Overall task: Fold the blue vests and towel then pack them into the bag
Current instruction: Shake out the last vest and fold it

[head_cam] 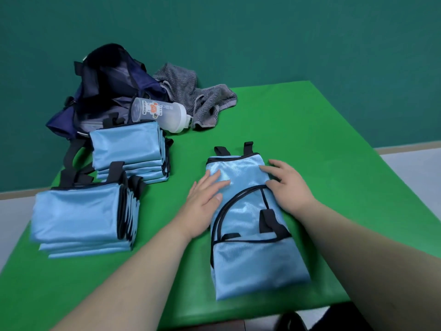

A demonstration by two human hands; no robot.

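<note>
A light blue vest (248,235) with black trim lies lengthwise on the green table (298,130), folded into a long strip. My left hand (205,199) rests flat on its upper left side, fingers straight. My right hand (288,185) presses on its upper right edge with fingers spread. Two stacks of folded blue vests sit to the left: a near stack (81,216) and a far stack (128,149). The dark navy bag (107,87) stands open at the back left. A grey striped towel (193,96) lies crumpled beside it.
A translucent shaker bottle (160,114) with a white lid lies on its side between the bag and the towel. The table's right and front edges are close to the vest. A dark object (293,322) shows below the front edge.
</note>
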